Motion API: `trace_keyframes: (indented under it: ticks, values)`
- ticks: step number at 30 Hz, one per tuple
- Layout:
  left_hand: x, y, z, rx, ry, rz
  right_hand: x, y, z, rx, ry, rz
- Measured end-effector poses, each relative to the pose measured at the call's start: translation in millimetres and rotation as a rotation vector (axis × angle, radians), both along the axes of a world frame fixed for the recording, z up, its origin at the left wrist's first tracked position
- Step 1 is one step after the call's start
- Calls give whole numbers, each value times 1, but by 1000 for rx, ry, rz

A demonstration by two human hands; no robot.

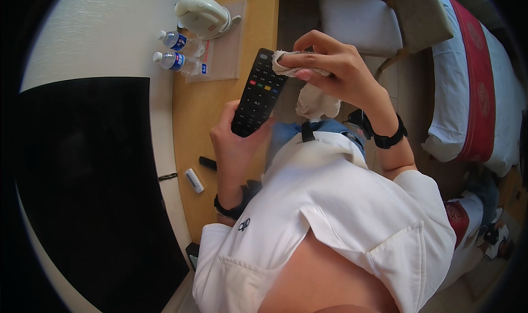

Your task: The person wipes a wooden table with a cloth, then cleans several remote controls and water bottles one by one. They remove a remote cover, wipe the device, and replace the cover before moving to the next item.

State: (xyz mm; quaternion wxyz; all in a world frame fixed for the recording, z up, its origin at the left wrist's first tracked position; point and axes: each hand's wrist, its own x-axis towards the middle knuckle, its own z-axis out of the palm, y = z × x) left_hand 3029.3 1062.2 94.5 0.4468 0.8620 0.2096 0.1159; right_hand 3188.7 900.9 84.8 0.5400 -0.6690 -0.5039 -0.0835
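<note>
My left hand (pixel 241 135) holds a black remote control (pixel 259 94) by its lower end, with the button side turned up. The remote has small pale-marked buttons and a row of coloured ones. My right hand (pixel 330 63) grips a folded off-white cloth (pixel 284 63), which lies against the upper right edge of the remote. Part of the cloth hangs down below the fingers. Beneath my left forearm, a white remote control (pixel 194 180) and a dark object (pixel 208 163), partly hidden by the arm, lie on the wooden desk (pixel 185 135).
A white electric kettle (pixel 202 16) and two water bottles (pixel 181 41) (pixel 179 62) stand on a clear tray (pixel 231 72) at the desk's far end. A large black television (pixel 95 181) is on the left. A chair (pixel 361 22) and beds (pixel 445 107) stand right; another person is visible at lower right.
</note>
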Motion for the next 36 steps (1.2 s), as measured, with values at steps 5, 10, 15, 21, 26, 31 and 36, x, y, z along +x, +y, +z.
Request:
trace_keyframes:
  ticks: [5, 10, 15, 21, 26, 31, 36]
  values:
    - [-5, 5, 0, 60, 12, -43, 0, -3, 8, 30, 83, 115]
    - [-9, 5, 12, 70, 39, 1, -3, 0, 14, -164, -149, 35]
    - [-19, 20, 6, -388, -17, 28, 10, -8, -1, 137, 36, -125]
    - [-6, 26, -3, -1223, -49, -417, -1, 24, 5, 459, 162, -60]
    - [10, 18, -6, -1782, -46, -478, -15, 59, 3, 285, 117, -61]
    - [17, 15, -8, -1972, -66, -119, -19, 71, -18, -2, -114, -113]
    - [8, 23, -36, -1915, -93, -334, -23, 64, -25, -249, -51, 97]
